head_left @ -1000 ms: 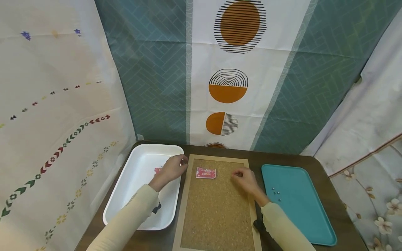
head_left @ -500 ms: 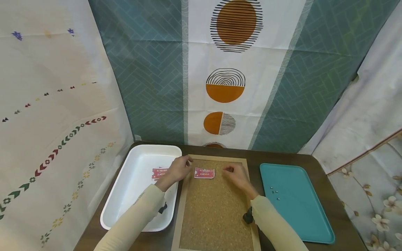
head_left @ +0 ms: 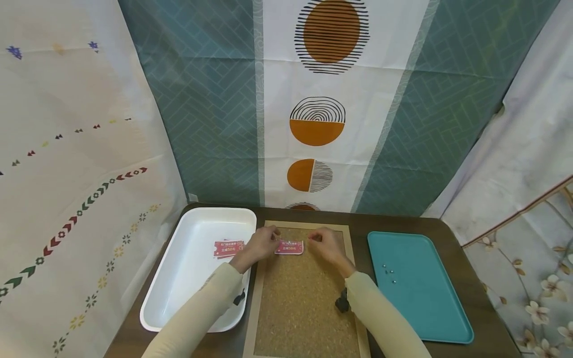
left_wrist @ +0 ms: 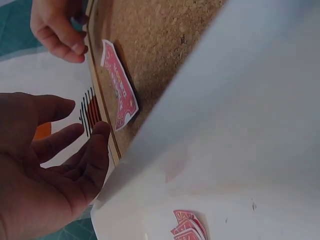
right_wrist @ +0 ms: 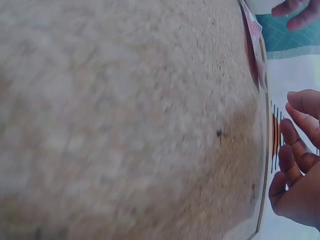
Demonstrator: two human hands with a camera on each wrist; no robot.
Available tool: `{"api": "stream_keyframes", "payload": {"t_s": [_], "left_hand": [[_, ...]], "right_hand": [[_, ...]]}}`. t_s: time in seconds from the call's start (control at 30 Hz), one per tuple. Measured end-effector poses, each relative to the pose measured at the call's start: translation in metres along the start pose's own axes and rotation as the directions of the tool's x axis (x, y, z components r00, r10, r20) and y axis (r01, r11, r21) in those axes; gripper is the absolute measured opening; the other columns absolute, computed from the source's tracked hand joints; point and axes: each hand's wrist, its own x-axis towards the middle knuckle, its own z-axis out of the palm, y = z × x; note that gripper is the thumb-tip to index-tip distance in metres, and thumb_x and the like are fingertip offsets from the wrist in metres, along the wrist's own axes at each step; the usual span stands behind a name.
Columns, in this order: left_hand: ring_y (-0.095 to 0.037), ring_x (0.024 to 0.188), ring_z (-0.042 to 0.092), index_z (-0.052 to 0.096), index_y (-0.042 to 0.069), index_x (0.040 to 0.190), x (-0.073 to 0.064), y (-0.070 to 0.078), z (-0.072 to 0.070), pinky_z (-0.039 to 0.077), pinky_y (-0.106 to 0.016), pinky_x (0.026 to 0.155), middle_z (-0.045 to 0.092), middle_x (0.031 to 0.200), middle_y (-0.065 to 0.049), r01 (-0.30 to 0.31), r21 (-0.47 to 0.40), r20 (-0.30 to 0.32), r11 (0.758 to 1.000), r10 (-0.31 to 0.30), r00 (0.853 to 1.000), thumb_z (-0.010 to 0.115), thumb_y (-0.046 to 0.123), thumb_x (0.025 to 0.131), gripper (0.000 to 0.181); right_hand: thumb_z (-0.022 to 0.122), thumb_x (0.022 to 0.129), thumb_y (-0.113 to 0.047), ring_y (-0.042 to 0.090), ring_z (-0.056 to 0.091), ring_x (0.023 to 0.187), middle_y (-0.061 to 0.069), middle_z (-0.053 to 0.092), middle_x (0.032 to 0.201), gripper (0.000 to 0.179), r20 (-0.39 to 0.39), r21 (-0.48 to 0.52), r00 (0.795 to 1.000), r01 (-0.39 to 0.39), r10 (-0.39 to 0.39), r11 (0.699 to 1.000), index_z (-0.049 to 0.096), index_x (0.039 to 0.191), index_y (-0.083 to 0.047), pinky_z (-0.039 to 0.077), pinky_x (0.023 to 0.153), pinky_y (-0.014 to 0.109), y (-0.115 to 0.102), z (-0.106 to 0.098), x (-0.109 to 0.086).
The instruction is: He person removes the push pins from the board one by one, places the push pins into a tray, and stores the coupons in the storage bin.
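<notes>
A red printed coupon [head_left: 289, 247] with white edging lies near the top of the wood-framed corkboard [head_left: 309, 303]; in the left wrist view the coupon [left_wrist: 120, 87] is bowed. Just left of it hovers my left hand [head_left: 265, 242]. In its wrist view this hand [left_wrist: 65, 165] has relaxed, partly bent fingers, with nothing between them. On the coupon's other side is my right hand [head_left: 326, 243], its thumb and forefinger close together above the cork. The right wrist view shows the right hand [right_wrist: 300, 160] with bent fingers; I cannot tell whether something tiny is pinched there.
A white tray [head_left: 167, 283] on the left holds a small stack of similar red coupons [head_left: 228, 248]. On the right, a teal tray [head_left: 425, 308] carries several tiny silvery pieces [head_left: 388, 272]. Patterned cloths [head_left: 215, 124] hang behind the dark table [head_left: 358, 223] and along its sides.
Both hands have moved inward toward the coupon on the board, the right from the board's right side. The left hand no longer covers the coupons in the white tray.
</notes>
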Motion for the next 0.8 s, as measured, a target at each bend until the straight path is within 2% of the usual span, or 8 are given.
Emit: {"api": "stream_keyframes", "payload": {"t_s": [0.1,0.27,0.53,0.8], "left_hand": [[-0.028,0.101,0.067,0.065,-0.003,0.131,0.001,0.002,0.003,0.059,-0.043,0.086,0.070,0.116,-0.017,0.012,0.001,0.003,1.000,-0.012,1.000,0.067,0.013,0.102,0.033],[-0.029,0.104,0.065,0.064,-0.004,0.133,0.002,0.006,0.006,0.058,-0.045,0.086,0.067,0.120,-0.020,0.050,-0.006,0.016,0.999,-0.050,0.999,0.065,0.014,0.103,0.035],[-0.030,0.106,0.064,0.063,-0.003,0.134,0.005,0.006,0.010,0.058,-0.046,0.088,0.067,0.124,-0.021,0.080,-0.005,0.025,0.997,-0.080,0.996,0.066,0.016,0.102,0.037],[-0.026,0.092,0.062,0.066,-0.004,0.128,0.009,0.005,0.017,0.055,-0.038,0.076,0.069,0.113,-0.017,0.090,0.039,0.035,0.995,-0.092,0.995,0.065,0.009,0.098,0.033]], "right_hand": [[0.074,0.098,-0.009,0.020,0.065,0.093,0.007,0.073,0.104,0.010,0.020,0.014,0.999,0.032,-0.033,0.999,0.079,0.106,-0.005,0.056,0.084,0.043,-0.003,0.006,0.005],[0.075,0.096,-0.008,0.021,0.064,0.095,0.007,0.073,0.102,0.007,0.032,0.005,0.997,0.071,-0.071,0.997,0.079,0.102,-0.005,0.056,0.085,0.042,-0.007,0.016,0.013],[0.076,0.095,-0.006,0.024,0.063,0.101,0.007,0.071,0.103,0.009,0.050,0.005,0.998,0.050,-0.050,0.999,0.080,0.103,-0.005,0.053,0.091,0.047,-0.010,0.027,0.017],[0.077,0.095,-0.008,0.023,0.062,0.101,0.006,0.073,0.102,0.008,0.065,-0.066,0.996,0.073,-0.068,0.995,0.080,0.103,-0.007,0.052,0.091,0.046,-0.011,0.040,0.021]]}}
